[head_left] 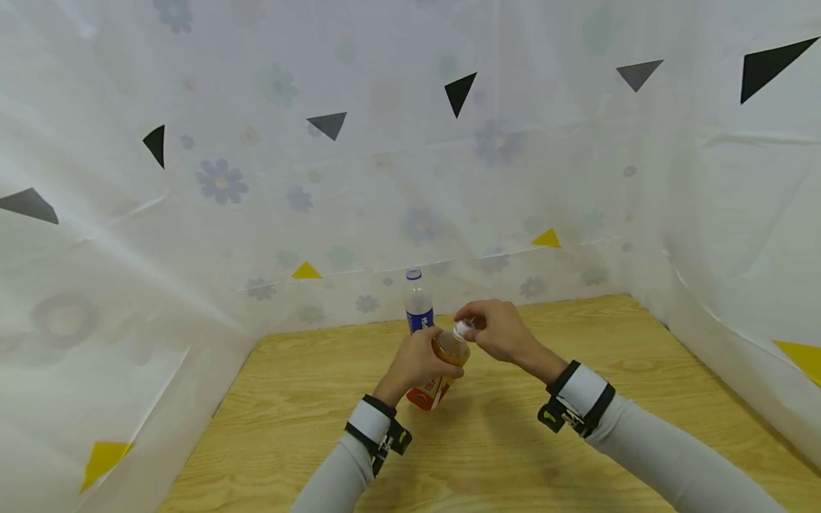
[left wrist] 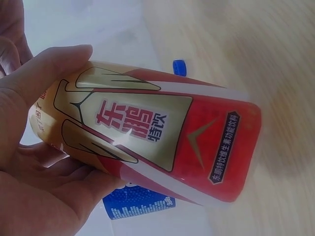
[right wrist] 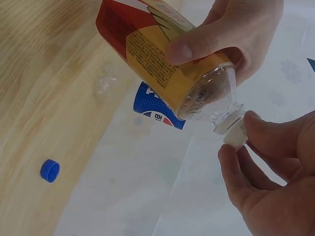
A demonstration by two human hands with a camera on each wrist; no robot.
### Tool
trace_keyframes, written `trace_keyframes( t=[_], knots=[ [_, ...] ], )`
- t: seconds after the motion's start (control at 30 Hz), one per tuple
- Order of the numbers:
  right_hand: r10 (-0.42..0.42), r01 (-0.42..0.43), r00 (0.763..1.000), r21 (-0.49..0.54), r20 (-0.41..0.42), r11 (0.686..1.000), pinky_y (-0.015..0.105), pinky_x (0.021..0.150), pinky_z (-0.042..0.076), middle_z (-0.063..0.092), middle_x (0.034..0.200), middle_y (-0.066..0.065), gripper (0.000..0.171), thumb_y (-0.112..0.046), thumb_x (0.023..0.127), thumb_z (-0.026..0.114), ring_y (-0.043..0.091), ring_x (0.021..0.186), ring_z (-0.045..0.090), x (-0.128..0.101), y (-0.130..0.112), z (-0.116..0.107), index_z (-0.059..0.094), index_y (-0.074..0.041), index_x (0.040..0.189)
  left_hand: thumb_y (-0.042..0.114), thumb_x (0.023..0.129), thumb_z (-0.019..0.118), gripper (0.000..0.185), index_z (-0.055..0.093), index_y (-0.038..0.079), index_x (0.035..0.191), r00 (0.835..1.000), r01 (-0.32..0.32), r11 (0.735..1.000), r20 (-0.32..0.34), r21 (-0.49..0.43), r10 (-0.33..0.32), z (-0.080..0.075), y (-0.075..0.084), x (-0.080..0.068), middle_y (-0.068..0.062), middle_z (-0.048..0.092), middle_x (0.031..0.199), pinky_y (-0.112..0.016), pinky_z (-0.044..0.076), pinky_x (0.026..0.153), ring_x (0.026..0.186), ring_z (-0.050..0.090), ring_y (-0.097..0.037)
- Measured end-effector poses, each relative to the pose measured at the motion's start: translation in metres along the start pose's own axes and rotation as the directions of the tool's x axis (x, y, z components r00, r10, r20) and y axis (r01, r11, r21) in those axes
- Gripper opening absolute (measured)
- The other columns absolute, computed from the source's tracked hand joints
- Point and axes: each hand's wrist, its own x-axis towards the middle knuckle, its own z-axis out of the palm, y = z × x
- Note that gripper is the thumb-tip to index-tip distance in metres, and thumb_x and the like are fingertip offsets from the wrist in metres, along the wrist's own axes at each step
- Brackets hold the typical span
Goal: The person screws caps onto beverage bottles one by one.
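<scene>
1. Near the middle of the head view, slightly below centre, both hands meet over a wooden table [head_left: 577, 456] and hold one bottle [head_left: 442, 367] between them.
2. The left hand [head_left: 417, 360] wraps round the bottle's body, thumb across the label and fingers curled behind it; in the left wrist view the left thumb [left wrist: 47, 73] lies at the upper left of the frame on the red and gold label.
3. The bottle is tilted, its base down toward the table at lower left and its neck up toward the right hand. It holds an amber drink.
4. The right hand [head_left: 503, 331] pinches the white cap [head_left: 462, 329] on the neck between thumb and fingertips; in the right wrist view the cap [right wrist: 235, 133] sits right of centre with the right fingers [right wrist: 268, 135] closed on it. Whether the cap is tight or loosened cannot be told.
5. Behind the hands, just above centre in the head view, a second bottle [head_left: 417, 303] with a blue label stands upright at the table's far edge, near the held bottle.
6. At the lower left of the right wrist view a loose blue cap [right wrist: 49, 170] lies on the table, well apart from the hands.
7. White sheeting [head_left: 256, 178] printed with faint flowers and dotted with black, grey and yellow triangles walls the table on three sides.
8. Grey sleeves and black-and-white wrist bands cover both forearms at the bottom of the head view.
</scene>
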Motion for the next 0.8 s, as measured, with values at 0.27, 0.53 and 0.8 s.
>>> trace_keyframes(
  t=[0.27,0.53,0.8],
  knots=[
    [0.003,-0.002,1.000,-0.003,0.015,1.000,0.041,0.074,0.059,0.075,0.099,0.012,0.021,0.002,0.087,0.069,0.023,0.083,0.071,0.0001,-0.0017,-0.0002,0.076,-0.003,0.106,0.034,0.074,0.091,0.067,0.063,0.006,0.128,1.000,0.013,1.000,0.007,-0.002,-0.013,0.0015,-0.0026,-0.0004,-0.009,0.071,0.114,-0.041,0.060,0.080,0.097,0.070,-0.024],
    [-0.007,0.006,0.999,0.021,0.034,1.000,0.046,0.080,0.059,0.074,0.104,0.013,0.023,0.008,0.087,0.064,0.029,0.091,0.071,-0.0001,-0.0024,0.0010,0.075,-0.004,0.104,0.034,0.075,0.091,0.065,0.063,0.007,0.127,1.000,0.013,1.000,0.011,-0.001,-0.013,0.0017,-0.0041,-0.0011,-0.009,0.071,0.114,-0.041,0.060,0.080,0.097,0.070,-0.024],
    [0.000,-0.003,1.000,0.079,0.027,0.997,0.052,0.092,0.057,0.074,0.109,0.014,0.031,0.013,0.086,0.056,0.037,0.106,0.071,0.0001,-0.0013,0.0036,0.074,-0.004,0.103,0.034,0.075,0.090,0.064,0.063,0.007,0.127,1.000,0.016,1.000,0.017,-0.010,-0.016,-0.0010,-0.0032,-0.0021,-0.009,0.072,0.112,-0.040,0.059,0.077,0.094,0.071,-0.023]
  ],
)
